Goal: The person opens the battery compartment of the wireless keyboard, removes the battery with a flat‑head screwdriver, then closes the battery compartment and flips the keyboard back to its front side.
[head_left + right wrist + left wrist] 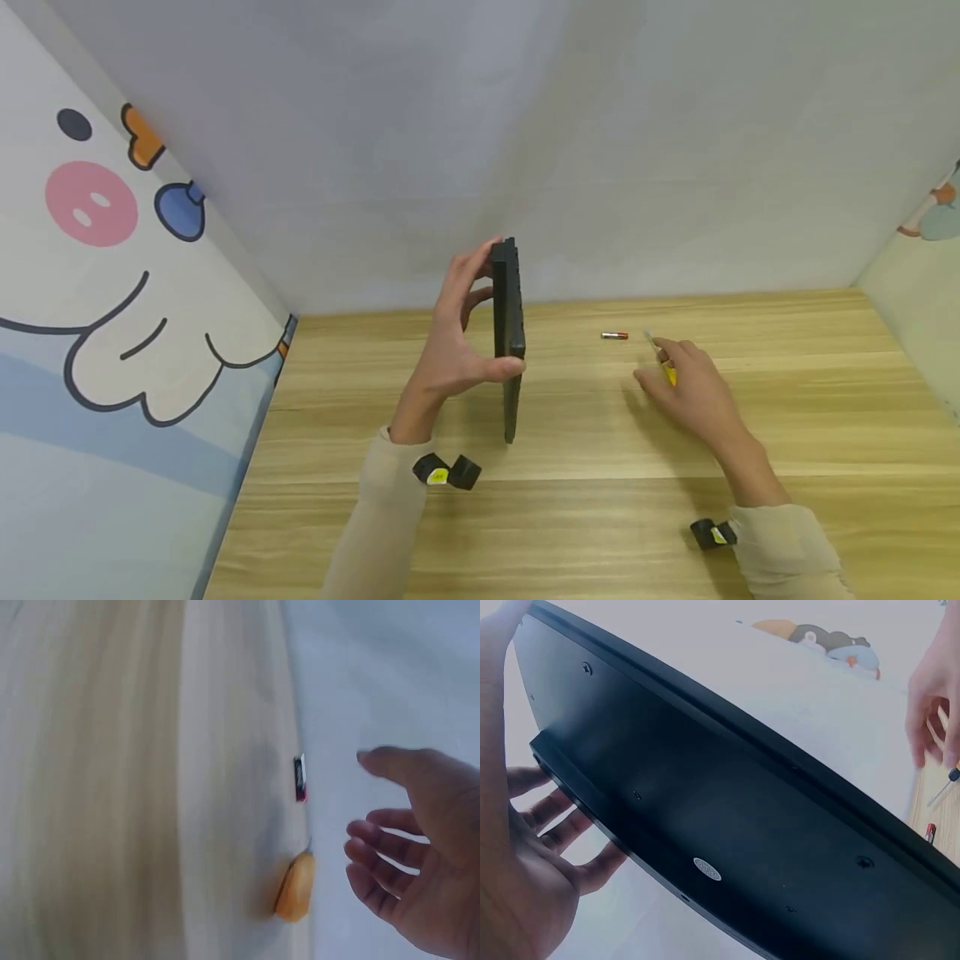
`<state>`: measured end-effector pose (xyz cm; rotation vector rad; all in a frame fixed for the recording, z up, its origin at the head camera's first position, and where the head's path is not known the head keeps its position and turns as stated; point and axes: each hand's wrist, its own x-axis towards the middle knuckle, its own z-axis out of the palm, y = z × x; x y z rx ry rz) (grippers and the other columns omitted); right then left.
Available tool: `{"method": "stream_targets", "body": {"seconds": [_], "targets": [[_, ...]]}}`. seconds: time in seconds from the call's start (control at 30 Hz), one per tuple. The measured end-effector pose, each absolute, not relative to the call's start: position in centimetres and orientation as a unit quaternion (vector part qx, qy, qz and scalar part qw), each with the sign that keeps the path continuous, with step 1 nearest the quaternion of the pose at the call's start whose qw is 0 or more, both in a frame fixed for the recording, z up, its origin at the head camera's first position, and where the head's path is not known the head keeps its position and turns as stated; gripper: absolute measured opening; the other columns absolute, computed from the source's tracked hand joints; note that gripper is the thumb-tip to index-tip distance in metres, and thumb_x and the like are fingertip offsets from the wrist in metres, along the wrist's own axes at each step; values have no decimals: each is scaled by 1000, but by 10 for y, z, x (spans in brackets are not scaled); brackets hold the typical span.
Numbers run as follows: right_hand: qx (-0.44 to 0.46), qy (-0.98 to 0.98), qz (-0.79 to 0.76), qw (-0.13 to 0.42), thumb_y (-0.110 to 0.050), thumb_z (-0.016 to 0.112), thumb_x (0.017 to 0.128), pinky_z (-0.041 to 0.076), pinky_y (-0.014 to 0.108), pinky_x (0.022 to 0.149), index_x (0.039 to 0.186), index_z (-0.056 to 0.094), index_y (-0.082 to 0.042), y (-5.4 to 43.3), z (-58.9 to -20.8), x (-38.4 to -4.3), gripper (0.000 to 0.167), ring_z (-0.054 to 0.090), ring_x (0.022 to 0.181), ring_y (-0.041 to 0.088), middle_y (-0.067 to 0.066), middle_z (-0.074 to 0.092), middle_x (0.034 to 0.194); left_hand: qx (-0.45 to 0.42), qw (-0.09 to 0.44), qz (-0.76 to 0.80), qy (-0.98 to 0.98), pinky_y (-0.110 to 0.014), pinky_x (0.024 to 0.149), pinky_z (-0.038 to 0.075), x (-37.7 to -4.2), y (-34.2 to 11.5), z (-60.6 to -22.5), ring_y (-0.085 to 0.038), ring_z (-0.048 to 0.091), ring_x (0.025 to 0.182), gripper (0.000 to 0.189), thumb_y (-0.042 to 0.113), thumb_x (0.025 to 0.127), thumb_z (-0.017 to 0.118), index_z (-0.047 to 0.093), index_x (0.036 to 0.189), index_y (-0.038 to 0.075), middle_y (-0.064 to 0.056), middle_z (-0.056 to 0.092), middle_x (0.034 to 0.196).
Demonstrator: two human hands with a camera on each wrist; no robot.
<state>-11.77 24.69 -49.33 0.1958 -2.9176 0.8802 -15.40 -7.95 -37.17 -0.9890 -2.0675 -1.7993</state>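
Note:
My left hand (457, 350) grips a black keyboard (508, 333), thumb on the near side and fingers round the far side. The keyboard stands on edge, its keys turned to the right. In the left wrist view its underside (727, 780) shows screws, a raised ridge and a small oval label. Over a screwdriver (296, 889) with a yellow handle, my right hand (690, 387) hovers with loosely bent fingers; the right wrist view shows nothing between them. The hand partly hides the screwdriver in the head view. A small red-ended battery (614, 336) lies just left of the screwdriver's tip.
The wooden table (585, 517) runs back to a pale wall (600, 167). On the left stands a panel (112, 317) with a cartoon print, and another printed panel (922, 283) closes the right side.

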Motion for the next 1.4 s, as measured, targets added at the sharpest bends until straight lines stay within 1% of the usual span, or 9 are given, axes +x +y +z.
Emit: {"method": "stream_targets", "body": {"seconds": [0.13,0.23,0.33,0.5,0.77,0.97,1.07,1.23,1.4], "targets": [[119,-936,331,3,-37,74,94,46,63,103,153,45,-6,228,-491,-121,73,53,126,44,23,61,133,-344,122,-626,-690,-51,107,50,-153,-80,-373,-21,46,126,130,86,65,72,33,158,4,-22,41,141],[157,-921,357,-23,-40,78,90,46,62,106,156,41,-10,214,-492,-123,82,51,132,43,20,59,140,-348,122,-630,-683,-52,106,50,-151,-79,-373,-23,46,127,130,84,66,73,32,158,1,-24,41,141],[179,-911,369,-47,-44,81,86,49,58,105,157,38,-10,202,-495,-124,90,53,131,39,18,55,147,-349,116,-632,-682,-52,107,50,-150,-77,-373,-24,46,128,130,83,66,74,31,157,1,-24,41,141],[195,-900,380,-84,-52,84,80,45,60,110,158,36,-9,186,-500,-123,101,49,135,36,14,50,153,-347,107,-637,-681,-53,108,50,-147,-76,-374,-22,46,128,132,83,65,74,31,157,0,-24,40,142],[226,-880,408,-94,-50,91,71,43,59,114,155,40,-9,167,-505,-122,107,49,136,36,13,51,152,-357,107,-645,-667,-57,108,49,-146,-73,-372,-24,45,130,132,80,66,76,28,157,-3,-27,38,145],[242,-874,411,-88,-51,94,65,43,58,113,155,41,-6,161,-509,-122,113,51,134,35,14,54,149,-358,106,-651,-661,-57,109,49,-145,-69,-372,-24,45,130,132,80,67,76,27,157,-3,-27,37,147],[255,-872,408,-88,-52,96,63,43,58,113,156,39,-6,158,-508,-122,119,50,134,36,16,53,150,-356,104,-658,-655,-58,110,48,-145,-69,-374,-22,44,130,132,79,67,76,27,157,-4,-27,36,147],[277,-864,409,-96,-54,97,59,40,58,116,161,29,-13,156,-509,-122,130,47,139,34,13,49,154,-355,94,-671,-644,-57,111,48,-144,-69,-374,-20,45,132,131,78,67,78,27,157,-2,-25,35,149],[281,-857,419,-103,-54,97,58,38,59,117,164,21,-14,156,-511,-122,137,44,139,35,12,46,155,-355,83,-680,-636,-48,112,48,-143,-71,-373,-20,43,135,132,77,67,78,24,157,-2,-22,31,157]]}}
